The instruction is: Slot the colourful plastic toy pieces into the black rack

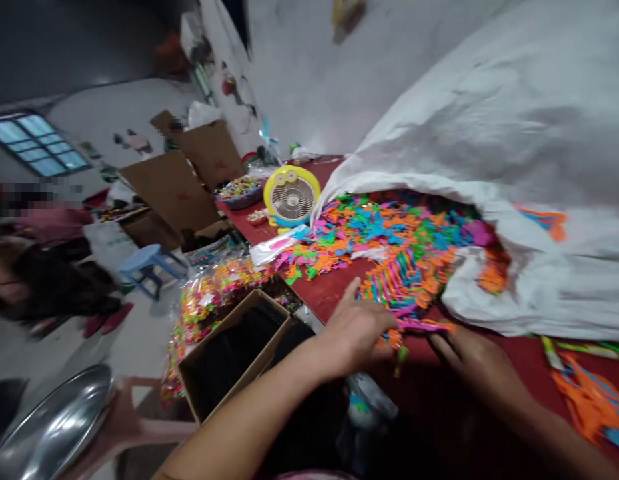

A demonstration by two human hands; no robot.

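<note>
Left hand [354,330] and right hand [469,360] half-curled at a pink-orange strip of cut-outs [424,325], grip unclear; strip lies at the edge of a multicoloured cut-out heap [384,247] on a red table [319,293], spilling from a white sack [514,133]; plastic packet [277,247] print unreadable.

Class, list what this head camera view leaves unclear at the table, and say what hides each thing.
Head view:
- Cut-outs under the left hand and right hand: hidden by the hands.
- Contents of the cardboard box: too dark to make out.
- Inside the white sack: its folds hide how far the coloured cut-outs extend.
- Person at left: blurred, cut off by the left edge.
- Orange cut-outs: cut off by the right edge.
</note>
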